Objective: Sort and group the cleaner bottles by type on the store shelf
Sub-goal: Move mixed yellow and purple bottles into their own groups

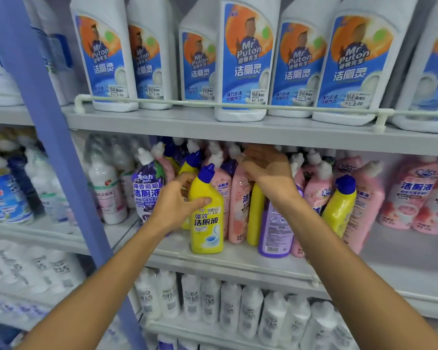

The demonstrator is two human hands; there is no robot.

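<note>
Shelf [238,262] mixed. Purple bottle [148,190] far left. Your left hand [172,203] wraps the yellow bottle [206,215], upright at the front edge. Your right hand [268,170] reaches among the pink bottles [239,203]; its grip can't be read. A second yellow [339,208] sits among the pinks. Sorting judged early.

Yellow bottle [206,218], blue cap [206,173]

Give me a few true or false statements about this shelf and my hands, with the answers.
1. The left hand grips a yellow bottle with a blue cap. True.
2. Pink bottles fill the highest level. False: the top shelf holds white bottles with blue labels.
3. A second yellow bottle sits right of the right hand. True.
4. The right hand reaches the bottom level. False: it is at the middle shelf, among pink bottles.
</note>
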